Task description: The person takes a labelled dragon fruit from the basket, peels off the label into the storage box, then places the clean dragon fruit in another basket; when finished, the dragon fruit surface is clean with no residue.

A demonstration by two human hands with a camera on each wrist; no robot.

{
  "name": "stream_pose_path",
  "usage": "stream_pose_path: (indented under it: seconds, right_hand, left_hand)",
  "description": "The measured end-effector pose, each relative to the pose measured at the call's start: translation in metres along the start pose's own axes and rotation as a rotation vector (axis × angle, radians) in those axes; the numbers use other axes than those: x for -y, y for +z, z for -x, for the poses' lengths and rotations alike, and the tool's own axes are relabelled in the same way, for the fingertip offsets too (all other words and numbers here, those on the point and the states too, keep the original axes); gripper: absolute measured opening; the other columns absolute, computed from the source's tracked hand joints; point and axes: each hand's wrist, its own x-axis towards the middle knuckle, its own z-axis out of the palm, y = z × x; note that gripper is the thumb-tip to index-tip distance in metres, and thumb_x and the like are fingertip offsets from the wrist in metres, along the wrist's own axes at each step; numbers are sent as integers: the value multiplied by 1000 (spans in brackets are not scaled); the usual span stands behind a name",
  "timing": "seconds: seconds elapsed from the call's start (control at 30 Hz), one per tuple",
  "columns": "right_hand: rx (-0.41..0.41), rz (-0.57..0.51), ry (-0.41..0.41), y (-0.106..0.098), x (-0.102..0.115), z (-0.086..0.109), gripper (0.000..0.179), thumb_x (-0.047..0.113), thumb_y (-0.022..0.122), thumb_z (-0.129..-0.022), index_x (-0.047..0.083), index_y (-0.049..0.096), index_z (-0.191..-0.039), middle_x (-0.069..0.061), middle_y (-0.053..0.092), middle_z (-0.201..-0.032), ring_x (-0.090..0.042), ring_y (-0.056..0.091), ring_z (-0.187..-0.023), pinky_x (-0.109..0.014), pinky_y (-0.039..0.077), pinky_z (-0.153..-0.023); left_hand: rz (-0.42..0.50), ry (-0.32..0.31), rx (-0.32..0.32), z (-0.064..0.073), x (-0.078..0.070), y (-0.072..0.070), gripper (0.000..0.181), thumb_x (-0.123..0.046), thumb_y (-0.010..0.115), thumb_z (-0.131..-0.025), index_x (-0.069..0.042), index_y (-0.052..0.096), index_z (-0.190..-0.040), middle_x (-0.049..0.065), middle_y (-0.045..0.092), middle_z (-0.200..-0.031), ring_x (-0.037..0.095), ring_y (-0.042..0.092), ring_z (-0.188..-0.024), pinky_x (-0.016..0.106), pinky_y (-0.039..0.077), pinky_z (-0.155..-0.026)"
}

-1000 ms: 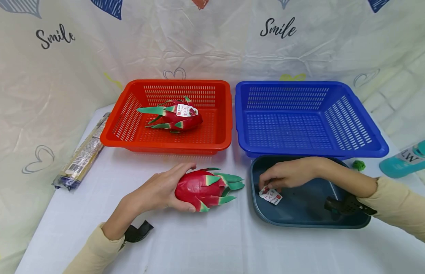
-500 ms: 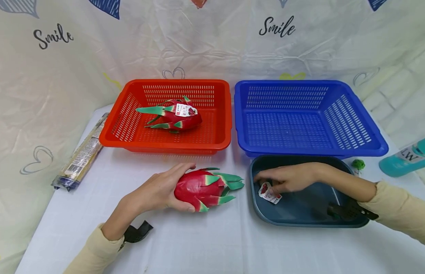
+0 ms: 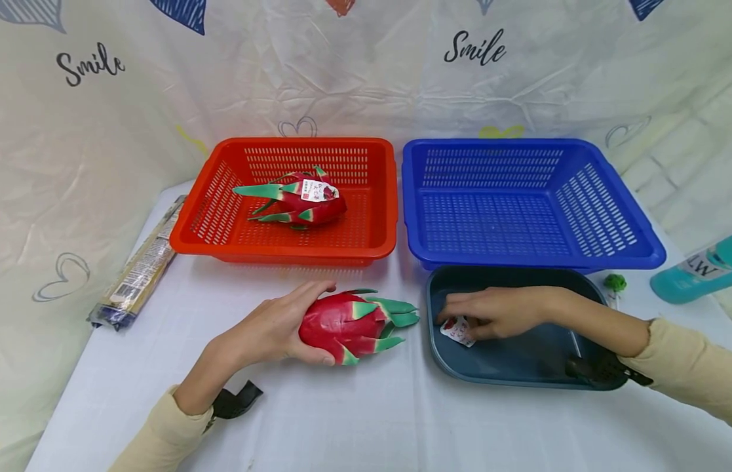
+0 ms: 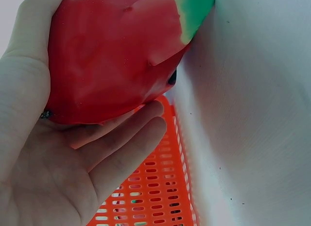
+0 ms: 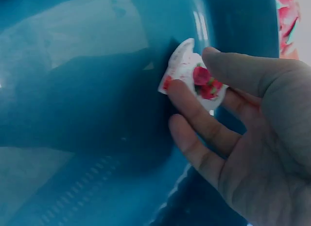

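The dragon fruit (image 3: 345, 324) is red and green, the label (image 5: 200, 76) white-and-red

Left hand (image 3: 277, 326) around dragon fruit (image 3: 349, 326)

Bright head view, dimmer right wrist view.

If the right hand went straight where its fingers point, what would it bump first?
Probably the left wall of the dark tray: from above, the right hand points that way. They look close; I can't tell if they touch.
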Motion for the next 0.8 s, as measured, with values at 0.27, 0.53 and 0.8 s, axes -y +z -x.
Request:
stream_pose_path:
  seconds: [0.27,0.53,0.8]
  right_hand:
    - [-10,-14,-52,2,-9,2,42,24,60,-96,22,49,-137,5,51,-117,1,49,-83,-17,47,-72]
    - [-18,-62,-59,2,-13,5,47,28,59,-96,22,46,-141,3,51,-121,0,52,-83,-18,49,-73]
    - [-12,-61,-1,0,-11,8,57,31,61,-95,21,40,-147,-3,48,-140,0,54,-81,-19,51,-72]
  left_hand:
    - [11,-4,7,0,0,0,104,-57,84,-64,-22,34,-148,-7,44,-143,11,46,-125,33,58,-82]
    - [22,-19,12,0,-1,0,104,-57,84,-64,-23,33,-148,-9,44,-142,11,46,-125,33,58,-82]
    - [11,-10,7,0,0,0,104,-57,84,-64,-22,33,-148,-7,44,-143,11,46,-126,34,58,-83]
